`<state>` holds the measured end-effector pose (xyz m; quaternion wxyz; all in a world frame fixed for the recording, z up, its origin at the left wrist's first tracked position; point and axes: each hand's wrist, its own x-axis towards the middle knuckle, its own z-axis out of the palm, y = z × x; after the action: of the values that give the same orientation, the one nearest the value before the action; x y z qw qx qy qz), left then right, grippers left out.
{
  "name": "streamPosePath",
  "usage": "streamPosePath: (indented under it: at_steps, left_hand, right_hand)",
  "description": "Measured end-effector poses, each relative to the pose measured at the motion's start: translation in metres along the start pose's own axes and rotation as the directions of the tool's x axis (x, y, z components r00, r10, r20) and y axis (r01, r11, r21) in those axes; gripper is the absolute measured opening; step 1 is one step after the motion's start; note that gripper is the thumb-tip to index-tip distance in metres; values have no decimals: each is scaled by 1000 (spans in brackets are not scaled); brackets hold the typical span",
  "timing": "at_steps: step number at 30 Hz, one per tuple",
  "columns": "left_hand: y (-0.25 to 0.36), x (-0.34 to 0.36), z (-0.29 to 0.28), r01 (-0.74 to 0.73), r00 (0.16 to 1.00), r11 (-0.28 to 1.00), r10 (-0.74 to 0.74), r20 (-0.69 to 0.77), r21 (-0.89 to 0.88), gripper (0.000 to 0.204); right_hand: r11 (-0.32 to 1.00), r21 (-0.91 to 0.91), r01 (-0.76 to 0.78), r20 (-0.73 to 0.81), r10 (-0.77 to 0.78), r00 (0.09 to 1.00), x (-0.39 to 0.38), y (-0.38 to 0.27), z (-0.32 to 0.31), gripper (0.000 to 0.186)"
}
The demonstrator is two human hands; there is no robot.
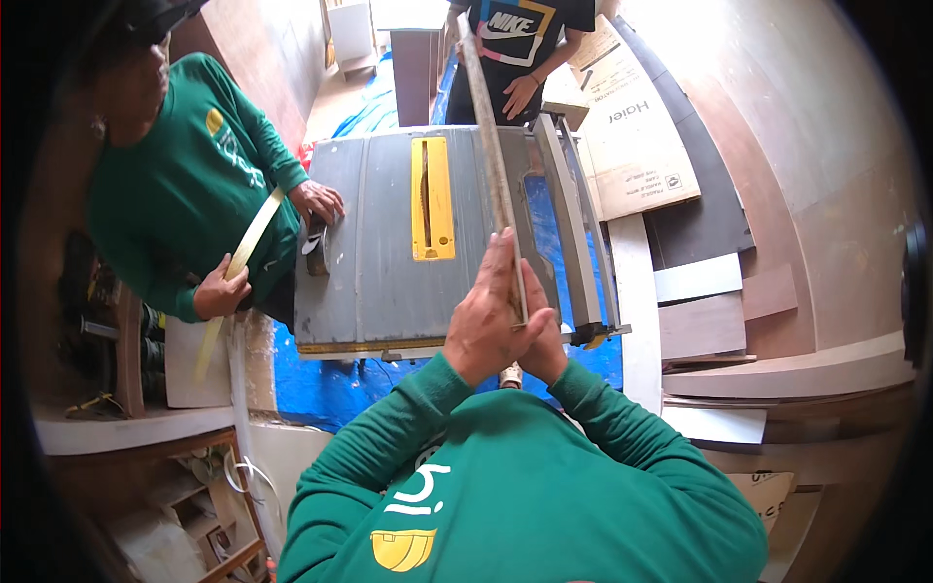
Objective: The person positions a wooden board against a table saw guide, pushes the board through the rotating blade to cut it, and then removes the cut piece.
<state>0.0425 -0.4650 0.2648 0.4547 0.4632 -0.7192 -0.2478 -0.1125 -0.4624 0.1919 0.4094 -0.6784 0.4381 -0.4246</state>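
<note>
Wooden strip [491, 146] stands on edge over the saw table [389, 262], clamped between left hand [483, 325] and right hand [544, 340]; beside the blade slot [426, 199], no cut visible yet.

we had only 1 view, from a wide fisheye camera worn on the person's head. it looked steeply down past the green-sleeved chest and forearms onto the grey table saw [428, 243], which sat near and almost centred. straight edges bowed toward the dark round rim. the top of the picture faced away from the wearer, toward the far end of the saw and the floor beyond it.
</note>
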Motion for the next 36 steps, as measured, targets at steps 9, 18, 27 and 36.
streamPosePath:
  at_steps: [9,18,27,36]
  left_hand:
    - [-36,-37,-21,96,992,970,-112,-61,-224,107]
    - [-67,-54,-36,48,990,982,-71,-124,-181,107]
    - [-72,-61,-42,99,988,969,-122,-90,-228,106]
    - [-73,-62,-41,96,990,966,-118,-77,-241,107]
  right_hand:
    - [919,-363,155,19,-159,987,0,6,33,94]
    - [893,-445,68,118,-16,993,5,-7,40,110]
    - [891,-444,95,162,-24,986,4,0,40,113]
    - [889,-446,105,134,-50,990,4,-2,40,111]
